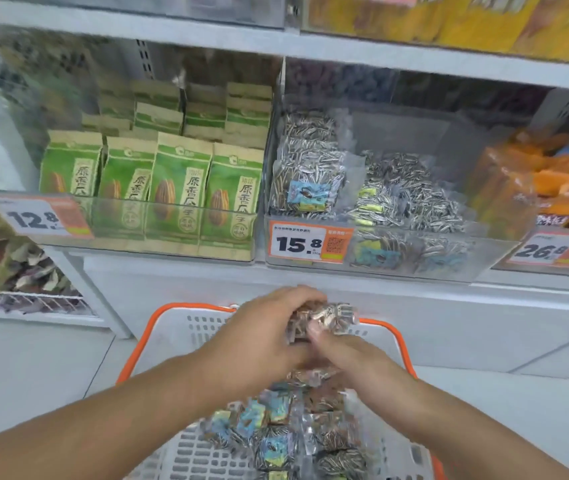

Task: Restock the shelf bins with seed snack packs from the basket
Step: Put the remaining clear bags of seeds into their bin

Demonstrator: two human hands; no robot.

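A white basket with an orange rim (158, 327) stands low in front of the shelf and holds several clear seed snack packs (276, 441). Above it both hands hold a small bunch of seed packs (328, 318). My left hand (262, 327) curls over the bunch from the left. My right hand (349, 358) grips it from below, thumb on top. Straight ahead, the clear shelf bin (380, 254) with the 15.8 price tag is partly filled with the same striped seed packs.
A bin of green paper seed bags (179, 188) with a 12.8 tag stands to the left. An orange-pack bin (553, 188) tagged 26.8 is at the right. A wire rack of dark packs (6, 258) juts out at lower left. More shelves run above.
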